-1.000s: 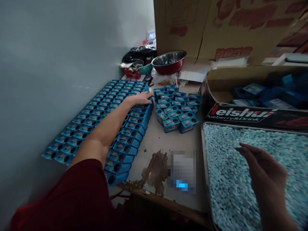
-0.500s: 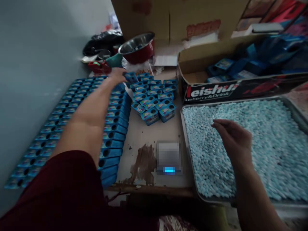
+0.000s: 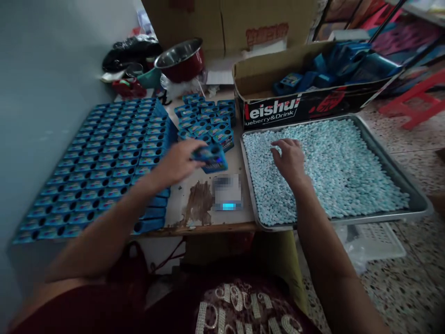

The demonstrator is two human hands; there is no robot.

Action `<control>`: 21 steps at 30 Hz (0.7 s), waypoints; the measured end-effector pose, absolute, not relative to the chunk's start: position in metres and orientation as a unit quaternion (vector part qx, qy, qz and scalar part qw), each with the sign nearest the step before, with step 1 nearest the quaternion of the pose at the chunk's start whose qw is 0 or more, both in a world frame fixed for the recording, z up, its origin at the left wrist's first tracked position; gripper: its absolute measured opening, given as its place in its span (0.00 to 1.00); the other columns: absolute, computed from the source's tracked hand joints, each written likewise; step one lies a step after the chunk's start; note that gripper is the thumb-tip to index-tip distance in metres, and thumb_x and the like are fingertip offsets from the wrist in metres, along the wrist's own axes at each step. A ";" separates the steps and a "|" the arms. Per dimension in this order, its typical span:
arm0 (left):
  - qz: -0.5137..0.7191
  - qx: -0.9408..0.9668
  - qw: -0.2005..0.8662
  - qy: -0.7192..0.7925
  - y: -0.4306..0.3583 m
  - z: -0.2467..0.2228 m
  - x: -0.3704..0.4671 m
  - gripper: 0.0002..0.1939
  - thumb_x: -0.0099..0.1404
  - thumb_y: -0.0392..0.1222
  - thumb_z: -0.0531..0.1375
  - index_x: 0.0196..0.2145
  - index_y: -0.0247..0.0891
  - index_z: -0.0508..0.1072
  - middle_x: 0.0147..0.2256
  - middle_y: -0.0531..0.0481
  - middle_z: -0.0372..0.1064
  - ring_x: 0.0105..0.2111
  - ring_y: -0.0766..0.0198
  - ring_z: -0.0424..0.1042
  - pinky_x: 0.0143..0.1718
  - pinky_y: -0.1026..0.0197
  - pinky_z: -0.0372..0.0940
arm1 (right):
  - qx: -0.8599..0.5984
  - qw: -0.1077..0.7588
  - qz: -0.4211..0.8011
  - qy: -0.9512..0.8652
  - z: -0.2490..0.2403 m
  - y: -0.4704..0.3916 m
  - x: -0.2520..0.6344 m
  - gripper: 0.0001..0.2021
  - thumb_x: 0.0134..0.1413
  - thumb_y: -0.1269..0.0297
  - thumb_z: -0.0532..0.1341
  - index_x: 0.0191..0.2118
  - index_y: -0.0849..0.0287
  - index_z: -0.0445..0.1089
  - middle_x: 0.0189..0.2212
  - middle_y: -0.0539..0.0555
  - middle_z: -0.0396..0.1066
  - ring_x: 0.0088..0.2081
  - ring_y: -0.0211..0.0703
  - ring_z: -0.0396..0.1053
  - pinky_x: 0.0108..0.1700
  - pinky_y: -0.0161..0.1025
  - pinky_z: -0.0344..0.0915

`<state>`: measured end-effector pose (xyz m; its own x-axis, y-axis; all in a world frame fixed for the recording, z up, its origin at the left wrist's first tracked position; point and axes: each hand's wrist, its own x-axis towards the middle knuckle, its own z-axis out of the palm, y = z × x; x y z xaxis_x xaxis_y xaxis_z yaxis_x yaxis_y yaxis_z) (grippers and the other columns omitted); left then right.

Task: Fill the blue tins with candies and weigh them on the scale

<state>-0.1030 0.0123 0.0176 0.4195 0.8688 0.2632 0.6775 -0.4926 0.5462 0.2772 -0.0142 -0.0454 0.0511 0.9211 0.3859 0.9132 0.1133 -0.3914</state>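
My left hand (image 3: 182, 160) grips a small blue box (image 3: 212, 158) by its left end, fingers closed around it, with some motion blur. The box is held above the table, just behind a small square device (image 3: 227, 188) that has a lit blue strip and looks pixelated. My right hand (image 3: 290, 160) is over the metal tray (image 3: 419, 204) of pale blue pellets (image 3: 340, 171). Its thumb and fingers are curved and slightly apart, and nothing shows between them. Behind my left hand lies a loose cluster of similar blue boxes (image 3: 205, 118).
Rows of blue boxes (image 3: 114, 169) with round dark holes fill the left side. A carton (image 3: 271, 109) holding blue packaging stands behind the tray. Farther back are a red metal bowl (image 3: 184, 65) and a black plastic bag (image 3: 130, 51). A red stool (image 3: 417, 99) stands at right.
My left hand has come from the back of the box cluster toward the small device, carrying a blue box. My right hand's pinched fingers have loosened over the pellets. The view has shifted.
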 end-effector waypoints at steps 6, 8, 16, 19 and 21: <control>0.231 0.826 0.223 0.463 -0.063 -0.019 -0.066 0.26 0.66 0.32 0.65 0.61 0.39 0.77 0.58 0.39 0.79 0.61 0.45 0.78 0.65 0.41 0.76 | -0.620 0.219 0.015 -0.754 -0.041 -0.017 0.263 0.18 0.73 0.65 0.56 0.58 0.60 0.80 0.56 0.68 0.80 0.60 0.66 0.71 0.66 0.62 0.67; 0.242 0.827 0.210 0.463 -0.074 -0.009 -0.076 0.32 0.66 0.32 0.65 0.67 0.40 0.73 0.63 0.39 0.76 0.65 0.45 0.75 0.69 0.41 0.73 | -0.620 0.191 0.007 -0.761 -0.039 -0.009 0.263 0.20 0.74 0.64 0.56 0.61 0.61 0.78 0.58 0.69 0.79 0.62 0.67 0.70 0.66 0.61 0.66; 0.255 0.823 0.097 0.498 -0.105 0.022 -0.155 0.25 0.67 0.34 0.66 0.62 0.46 0.79 0.63 0.42 0.76 0.65 0.44 0.75 0.70 0.38 0.71 | -0.636 -0.007 -0.001 -0.772 -0.053 0.027 0.264 0.24 0.77 0.55 0.54 0.66 0.63 0.73 0.66 0.73 0.70 0.67 0.74 0.64 0.66 0.68 0.62; 0.251 0.813 0.110 0.513 -0.114 0.017 -0.173 0.21 0.69 0.39 0.68 0.59 0.43 0.80 0.59 0.42 0.79 0.61 0.45 0.78 0.67 0.41 0.74 | -0.628 -0.023 0.027 -0.777 -0.057 0.012 0.271 0.20 0.78 0.56 0.54 0.60 0.65 0.74 0.60 0.72 0.73 0.62 0.67 0.69 0.66 0.64 0.60; 0.258 0.809 0.135 0.510 -0.117 0.011 -0.175 0.18 0.71 0.41 0.69 0.58 0.42 0.81 0.55 0.42 0.81 0.56 0.47 0.81 0.62 0.45 0.77 | -0.640 -0.029 0.080 -0.763 -0.057 -0.004 0.281 0.18 0.79 0.56 0.55 0.57 0.65 0.74 0.55 0.70 0.74 0.56 0.60 0.71 0.63 0.59 0.61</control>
<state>-0.1749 -0.1173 0.0107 0.3465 0.8950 0.2809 0.7558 -0.4438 0.4815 0.2805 -0.0039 -0.0573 -0.1781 0.9728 -0.1479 0.9823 0.1669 -0.0851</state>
